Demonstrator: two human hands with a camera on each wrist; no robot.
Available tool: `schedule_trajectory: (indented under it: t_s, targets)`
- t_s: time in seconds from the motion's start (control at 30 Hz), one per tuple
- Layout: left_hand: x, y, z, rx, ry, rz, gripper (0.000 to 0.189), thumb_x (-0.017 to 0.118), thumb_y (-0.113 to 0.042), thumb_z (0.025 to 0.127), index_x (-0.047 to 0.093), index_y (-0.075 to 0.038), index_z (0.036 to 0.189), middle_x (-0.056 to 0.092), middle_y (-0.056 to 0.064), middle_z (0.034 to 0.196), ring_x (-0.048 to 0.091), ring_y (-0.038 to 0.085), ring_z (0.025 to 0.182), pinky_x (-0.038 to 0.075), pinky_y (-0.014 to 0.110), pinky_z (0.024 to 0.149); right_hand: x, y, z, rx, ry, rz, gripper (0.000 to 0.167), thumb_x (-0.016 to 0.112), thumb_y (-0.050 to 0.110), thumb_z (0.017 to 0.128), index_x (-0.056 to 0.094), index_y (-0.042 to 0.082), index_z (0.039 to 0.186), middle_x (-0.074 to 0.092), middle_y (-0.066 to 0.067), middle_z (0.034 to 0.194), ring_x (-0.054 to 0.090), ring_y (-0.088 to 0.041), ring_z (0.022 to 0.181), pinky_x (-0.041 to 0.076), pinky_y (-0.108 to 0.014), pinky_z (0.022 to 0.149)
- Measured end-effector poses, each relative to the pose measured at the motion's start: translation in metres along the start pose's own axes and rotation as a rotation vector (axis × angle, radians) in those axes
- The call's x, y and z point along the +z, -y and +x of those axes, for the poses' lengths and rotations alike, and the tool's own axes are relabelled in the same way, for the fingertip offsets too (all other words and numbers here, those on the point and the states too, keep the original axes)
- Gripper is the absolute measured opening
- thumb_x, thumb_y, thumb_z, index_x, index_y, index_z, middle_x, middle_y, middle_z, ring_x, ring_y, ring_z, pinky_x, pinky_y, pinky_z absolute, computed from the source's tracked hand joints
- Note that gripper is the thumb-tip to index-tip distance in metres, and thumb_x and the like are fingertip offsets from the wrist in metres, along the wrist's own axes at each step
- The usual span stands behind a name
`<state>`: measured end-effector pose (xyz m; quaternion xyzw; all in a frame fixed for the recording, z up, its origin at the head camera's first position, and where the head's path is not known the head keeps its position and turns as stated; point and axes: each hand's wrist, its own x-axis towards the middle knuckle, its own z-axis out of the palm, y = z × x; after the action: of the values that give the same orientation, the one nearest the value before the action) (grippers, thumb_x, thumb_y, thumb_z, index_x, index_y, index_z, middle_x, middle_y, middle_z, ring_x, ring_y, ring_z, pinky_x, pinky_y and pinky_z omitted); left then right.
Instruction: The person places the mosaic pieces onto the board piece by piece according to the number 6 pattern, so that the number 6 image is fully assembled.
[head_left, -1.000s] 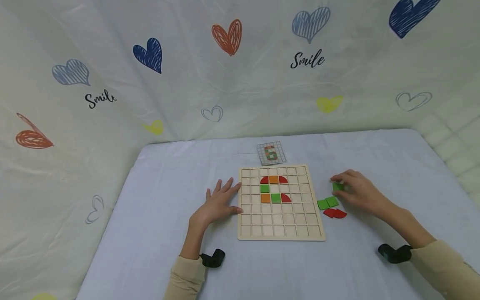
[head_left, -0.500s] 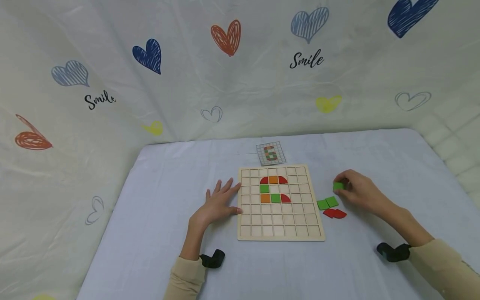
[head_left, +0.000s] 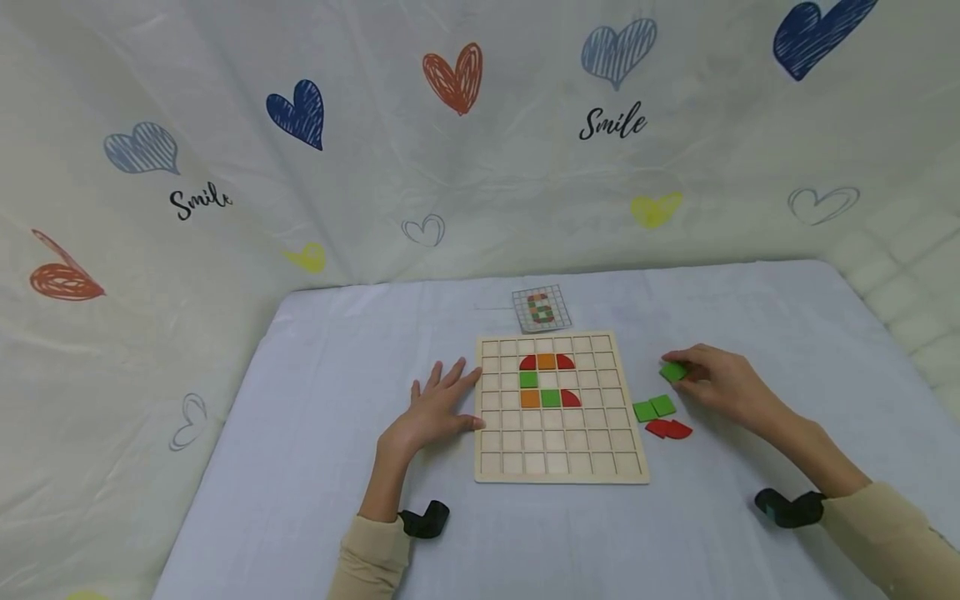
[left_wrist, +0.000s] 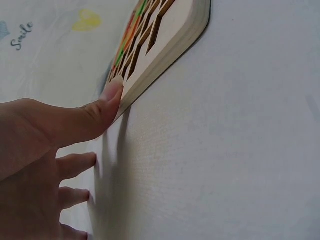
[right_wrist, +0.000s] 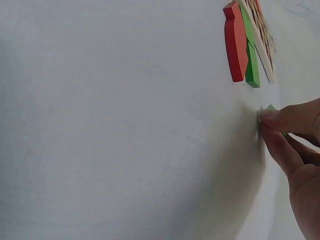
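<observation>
A wooden grid board (head_left: 607, 442) lies in the middle of the table. Red quarter-round tiles, orange square tiles and green square tiles fill several of its cells. My left hand (head_left: 431, 412), fingers spread, touches the board's left edge; in the left wrist view the thumb (left_wrist: 111, 97) presses that edge. To the right of the board, my right hand (head_left: 720, 383) pinches a green square tile (head_left: 672, 372) between thumb and fingers. Two more green square tiles (head_left: 645, 411) lie by the board's right edge, with two red quarter-round tiles (head_left: 678, 429) just in front of them.
Behind the board lies a small card (head_left: 536, 321) printed with a grid and a coloured pattern. A white cloth (head_left: 360, 333) covers the table. At the back hangs a pale sheet (head_left: 360, 167) printed with hearts. Black straps (head_left: 789, 508) sit at both wrists.
The pinched green tile has turned a little in my right hand's fingers, and that hand has shifted only slightly. My left hand stays at the board's edge.
</observation>
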<state>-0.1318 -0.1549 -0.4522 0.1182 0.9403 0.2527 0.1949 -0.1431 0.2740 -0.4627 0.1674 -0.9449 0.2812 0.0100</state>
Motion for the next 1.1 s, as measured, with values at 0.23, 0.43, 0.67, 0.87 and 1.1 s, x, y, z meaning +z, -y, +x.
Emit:
schedule_trajectory:
  t_s: [0.23, 0.43, 0.67, 0.87, 1.1]
  targets:
    - [0.001, 0.0, 0.0, -0.003, 0.0, 0.005, 0.084, 0.079, -0.035, 0.09, 0.037, -0.023, 0.161, 0.019, 0.007, 0.173, 0.001, 0.041, 0.16, 0.001, 0.074, 0.12, 0.001, 0.001, 0.001, 0.01, 0.007, -0.012, 0.04, 0.081, -0.003, 0.082, 0.07, -0.007, 0.12, 0.072, -0.019, 0.106, 0.071, -0.029, 0.087, 0.061, -0.046, 0.079]
    - [0.001, -0.001, 0.0, -0.002, 0.0, 0.004, 0.084, 0.079, -0.035, 0.09, 0.037, -0.022, 0.161, 0.019, 0.007, 0.173, 0.001, 0.041, 0.16, 0.001, 0.074, 0.12, 0.0, 0.004, 0.0, -0.008, 0.004, -0.007, 0.038, 0.082, -0.003, 0.081, 0.072, -0.007, 0.117, 0.072, -0.018, 0.105, 0.072, -0.03, 0.087, 0.061, -0.046, 0.078]
    - [0.0, -0.002, -0.002, -0.002, -0.001, -0.003, 0.083, 0.079, -0.034, 0.09, 0.037, -0.022, 0.161, 0.019, 0.007, 0.173, 0.0, 0.041, 0.16, 0.001, 0.074, 0.12, -0.001, 0.007, -0.002, -0.025, 0.002, 0.024, 0.036, 0.082, -0.004, 0.08, 0.073, -0.006, 0.115, 0.073, -0.018, 0.105, 0.073, -0.028, 0.086, 0.062, -0.044, 0.078]
    - [0.0, -0.002, -0.002, -0.007, -0.001, 0.003, 0.083, 0.079, -0.034, 0.091, 0.037, -0.022, 0.161, 0.019, 0.007, 0.173, 0.001, 0.041, 0.16, 0.001, 0.073, 0.121, 0.0, 0.012, -0.001, -0.047, -0.011, 0.063, 0.034, 0.083, -0.006, 0.078, 0.074, -0.005, 0.111, 0.074, -0.014, 0.102, 0.071, -0.021, 0.08, 0.062, -0.028, 0.073]
    - [0.0, -0.002, -0.001, -0.011, 0.0, 0.002, 0.084, 0.079, -0.034, 0.09, 0.037, -0.022, 0.161, 0.018, 0.006, 0.173, 0.0, 0.04, 0.16, 0.001, 0.074, 0.12, 0.004, 0.025, -0.001, -0.004, 0.052, 0.13, 0.03, 0.085, 0.003, 0.081, 0.076, -0.001, 0.109, 0.073, -0.005, 0.097, 0.065, -0.011, 0.079, 0.056, -0.017, 0.07]
